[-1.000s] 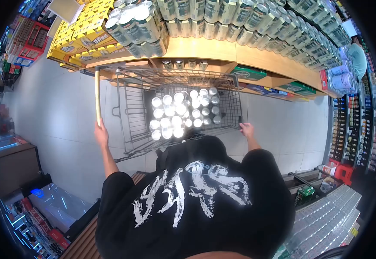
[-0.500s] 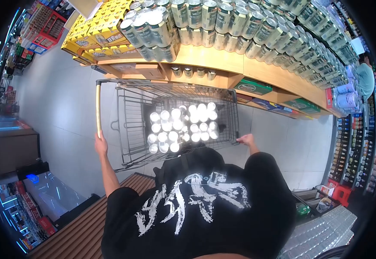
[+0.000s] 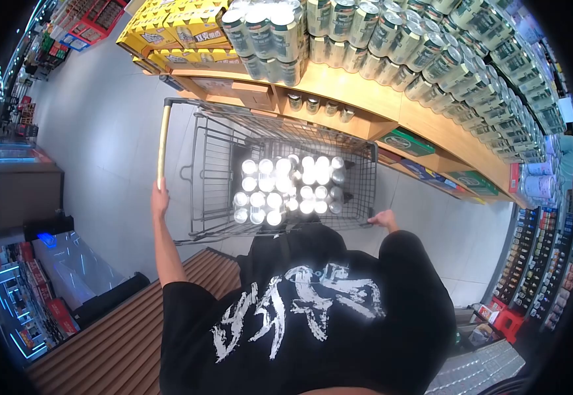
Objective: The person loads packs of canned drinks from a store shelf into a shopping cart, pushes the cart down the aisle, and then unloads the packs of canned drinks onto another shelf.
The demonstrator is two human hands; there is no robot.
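Note:
A wire shopping cart (image 3: 219,197) stands sideways in front of my body. My left hand (image 3: 160,199) is closed around the near end of its pale handle bar (image 3: 164,141). At the cart's other end, my right hand (image 3: 384,219) grips the near front corner of the frame, with its fingers curled in. Inside the basket are several packs of cans (image 3: 258,184), their tops washed out by bright glare. The cart's far side is close to a wooden display shelf (image 3: 339,79).
Stacked green-and-cream cans (image 3: 424,59) and yellow beer cartons (image 3: 191,26) fill the display. A brown slatted bench (image 3: 122,322) is at my left, with grey floor (image 3: 108,138) beyond. A red stool (image 3: 509,322) and stocked shelves (image 3: 536,257) stand at right.
The cart, its cans and both hands appear slightly further right in view, and the display has shifted right too. Both hands keep their hold on the cart.

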